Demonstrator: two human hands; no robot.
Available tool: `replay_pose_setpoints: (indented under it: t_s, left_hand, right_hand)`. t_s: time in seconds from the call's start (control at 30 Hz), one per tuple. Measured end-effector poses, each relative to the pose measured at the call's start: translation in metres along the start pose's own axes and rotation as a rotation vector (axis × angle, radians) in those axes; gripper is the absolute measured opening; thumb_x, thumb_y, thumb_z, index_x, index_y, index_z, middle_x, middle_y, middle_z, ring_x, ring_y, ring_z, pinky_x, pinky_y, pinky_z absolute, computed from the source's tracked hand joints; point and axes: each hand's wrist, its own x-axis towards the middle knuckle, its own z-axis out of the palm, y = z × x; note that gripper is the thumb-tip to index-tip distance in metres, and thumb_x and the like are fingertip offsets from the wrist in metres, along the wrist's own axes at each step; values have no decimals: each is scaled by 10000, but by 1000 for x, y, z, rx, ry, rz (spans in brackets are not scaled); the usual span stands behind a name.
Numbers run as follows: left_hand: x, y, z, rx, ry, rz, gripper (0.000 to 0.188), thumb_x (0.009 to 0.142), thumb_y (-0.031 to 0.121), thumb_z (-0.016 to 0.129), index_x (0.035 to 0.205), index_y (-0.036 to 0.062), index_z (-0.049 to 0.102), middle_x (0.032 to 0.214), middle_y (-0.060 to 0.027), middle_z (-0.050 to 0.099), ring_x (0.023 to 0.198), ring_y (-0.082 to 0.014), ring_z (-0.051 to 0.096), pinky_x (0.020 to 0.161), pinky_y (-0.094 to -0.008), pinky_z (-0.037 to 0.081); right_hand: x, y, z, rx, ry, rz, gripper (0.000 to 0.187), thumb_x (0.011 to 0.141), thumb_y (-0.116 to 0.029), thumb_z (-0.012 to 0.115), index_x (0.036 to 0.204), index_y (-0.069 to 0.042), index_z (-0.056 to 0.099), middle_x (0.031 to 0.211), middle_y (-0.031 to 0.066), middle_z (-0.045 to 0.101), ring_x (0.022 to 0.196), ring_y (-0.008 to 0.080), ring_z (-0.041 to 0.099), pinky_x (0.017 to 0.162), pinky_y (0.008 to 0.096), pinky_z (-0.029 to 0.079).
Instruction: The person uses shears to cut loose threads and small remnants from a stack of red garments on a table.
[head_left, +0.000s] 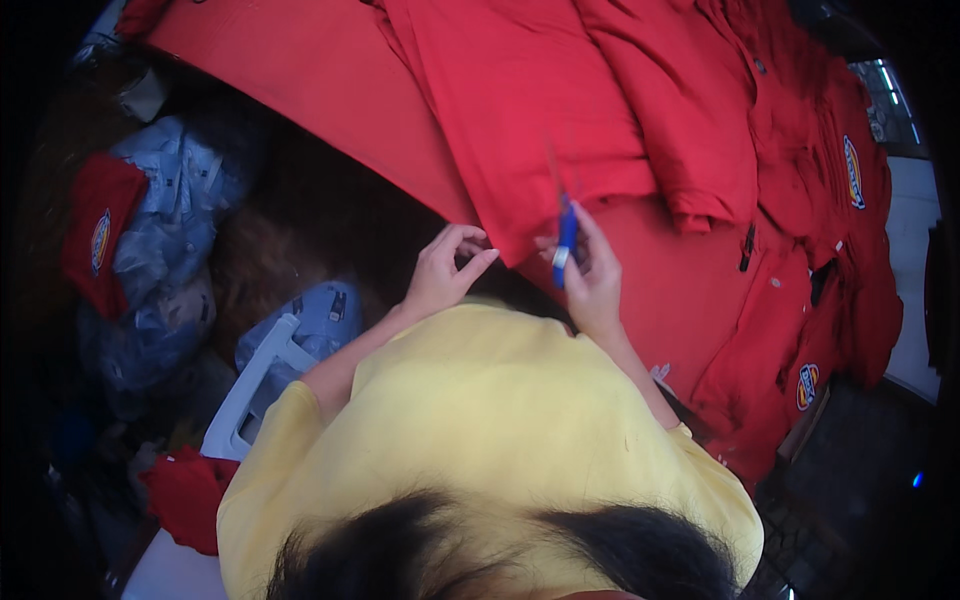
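A red garment lies spread on the red tabletop, its lower corner at the near edge between my hands. My left hand is at that corner, thumb and forefinger curled together at the cloth's edge in a pinch. My right hand is closed round blue-handled thread snips. The thin blades of the snips point away from me over the garment and are blurred. Some fingertips of the right hand are hidden behind the handle.
More red garments are heaped right of the work, some with badges. The red tabletop runs diagonally. At left are clear plastic bags with a red garment on them. A white plastic chair stands by my left arm, beside another bag.
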Motion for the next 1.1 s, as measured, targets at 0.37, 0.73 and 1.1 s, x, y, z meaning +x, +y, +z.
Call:
replay_pose_setpoints:
  t_s: [0.37, 0.73, 1.1]
  left_hand:
    - [20, 6, -14, -489, -491, -406, 139, 875, 143, 577, 875, 5, 590, 771, -44, 608, 696, -107, 592, 617, -236, 491]
    - [42, 18, -17, -396, -498, -283, 336, 962, 329, 491, 1024, 23, 612, 842, -39, 628, 767, -102, 595, 722, -254, 491]
    - [61, 15, -33, 15, -75, -176, 296, 892, 281, 614, 921, -14, 615, 756, -80, 654, 704, -136, 645, 665, -275, 527]
  right_hand:
    - [24, -23, 12, -632, -481, -506, 667, 717, 61, 589, 1350, -43, 403, 935, 165, 488, 873, 337, 515, 751, 415, 434]
    - [105, -46, -25, 470, -415, 173, 399, 820, -17, 607, 1210, -32, 523, 1047, 67, 607, 852, 120, 607, 754, 269, 505]
    - [116, 4, -290, 1146, 727, -79, 264, 855, 9, 564, 1118, 2, 538, 1108, 178, 589, 1015, 280, 577, 956, 420, 446]
